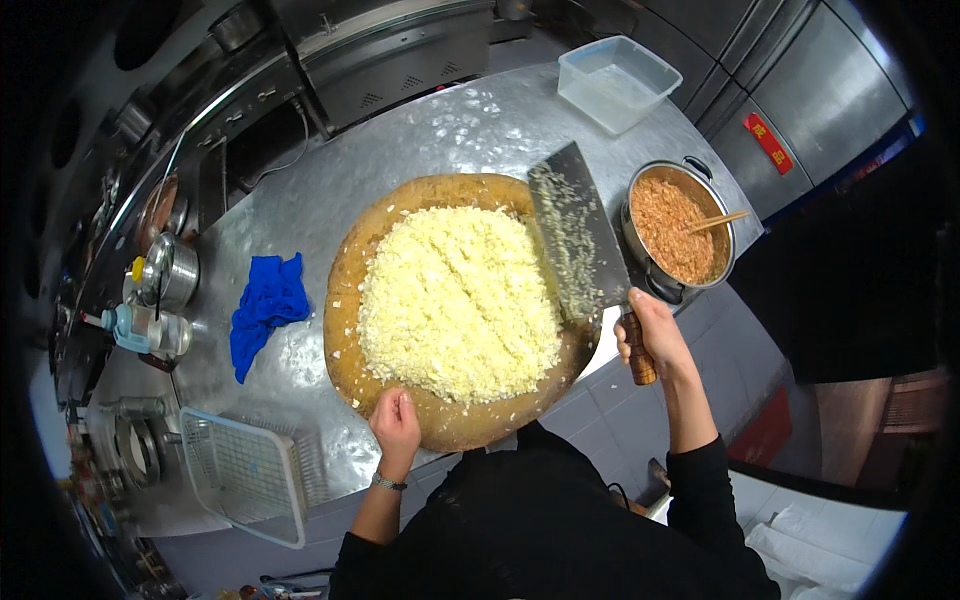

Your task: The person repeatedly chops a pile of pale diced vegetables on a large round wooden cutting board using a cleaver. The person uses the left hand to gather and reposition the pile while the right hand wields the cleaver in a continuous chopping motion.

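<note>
A large pile of finely chopped pale yellow vegetable (461, 304) covers most of a round wooden chopping board (345, 270). My right hand (654, 330) grips the wooden handle of a broad cleaver (577, 229), whose blade stands over the board's right edge. Chopped bits stick to the blade. My left hand (396, 421) is closed at the board's lower left edge, with nothing visible in it; its palm side is hidden. Scattered bits lie on the board's rim.
On the steel table (315, 180) stand a metal pot of reddish minced filling (671, 225) with chopsticks, a clear plastic tub (616, 86), a blue cloth (268, 307), a plastic basket (247, 480), and a bottle (154, 330) beside a metal pot. Steel cabinets stand at the upper right.
</note>
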Available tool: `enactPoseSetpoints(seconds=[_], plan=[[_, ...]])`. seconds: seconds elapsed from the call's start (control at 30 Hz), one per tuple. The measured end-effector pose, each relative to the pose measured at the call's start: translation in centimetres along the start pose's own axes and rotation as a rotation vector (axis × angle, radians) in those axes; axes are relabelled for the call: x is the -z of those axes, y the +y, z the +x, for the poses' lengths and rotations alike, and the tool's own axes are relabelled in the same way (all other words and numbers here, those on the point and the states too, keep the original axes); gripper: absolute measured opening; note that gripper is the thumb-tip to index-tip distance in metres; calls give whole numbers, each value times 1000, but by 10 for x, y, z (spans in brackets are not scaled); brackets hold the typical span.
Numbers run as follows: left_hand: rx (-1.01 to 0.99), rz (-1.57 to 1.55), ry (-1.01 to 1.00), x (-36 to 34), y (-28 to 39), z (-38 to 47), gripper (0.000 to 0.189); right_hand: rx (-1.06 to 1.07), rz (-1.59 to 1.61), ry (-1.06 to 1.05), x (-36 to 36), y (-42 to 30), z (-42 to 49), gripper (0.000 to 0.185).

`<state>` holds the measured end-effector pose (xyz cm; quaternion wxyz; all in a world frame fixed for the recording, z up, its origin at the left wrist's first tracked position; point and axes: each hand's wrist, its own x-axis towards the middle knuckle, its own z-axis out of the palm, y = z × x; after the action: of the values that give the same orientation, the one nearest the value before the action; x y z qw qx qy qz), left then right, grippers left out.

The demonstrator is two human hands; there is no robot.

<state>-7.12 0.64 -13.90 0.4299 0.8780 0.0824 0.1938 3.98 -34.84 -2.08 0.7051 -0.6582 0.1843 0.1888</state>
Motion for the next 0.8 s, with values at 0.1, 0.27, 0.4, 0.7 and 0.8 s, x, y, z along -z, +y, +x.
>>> enactPoseSetpoints(seconds=[0.1,0.27,0.4,0.7,0.8], plan=[[12,14,19,-1,3,1,4,-90,29,62,25,7,29,31],[5,73,59,-3,8,2,5,-188,84,-73,60,17,72,32],[19,101,73,-5,11,3,5,-286,67,-196,52,15,103,32],[78,29,64,-5,7,-1,3,16,-405,-476,-10,-31,97,26],[95,5,46,-4,4,-2,2,512,-1027,-321,-43,-14,65,28]])
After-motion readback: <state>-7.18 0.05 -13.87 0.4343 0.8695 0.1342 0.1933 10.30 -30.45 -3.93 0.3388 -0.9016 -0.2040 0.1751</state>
